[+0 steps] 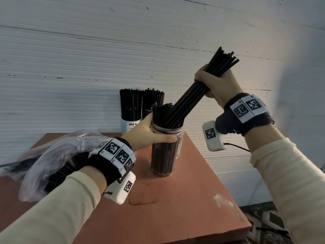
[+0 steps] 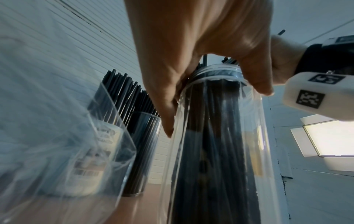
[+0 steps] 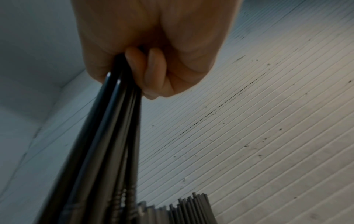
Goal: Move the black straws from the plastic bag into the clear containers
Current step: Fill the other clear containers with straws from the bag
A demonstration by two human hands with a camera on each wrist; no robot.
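Nearest, the person's two cream sleeves are reaching out over the reddish-brown table [image 1: 184, 199], each wrist wearing a black band with printed markers. Beside the left forearm a crumpled plastic bag [image 1: 52, 155] is lying on the table, with dark straws showing dimly inside it. Further in, the left hand [image 1: 146, 134] is curling its thumb and fingers round the neck of a clear container [image 1: 165, 152], which is standing upright on the table and already holding many black straws; the left wrist view is showing the fingertips [image 2: 168, 118] pressing on its wall just under the threaded rim. Up to the right, the right hand [image 1: 218, 85] is clenching its fingers tightly round a tilted bundle of black straws [image 1: 193, 92], whose lower ends are dipping into that container's mouth while the upper ends are fanning out above the fist. Behind, two more containers [image 1: 131, 110] packed with straws are standing against the white ribbed wall [image 1: 88, 50].
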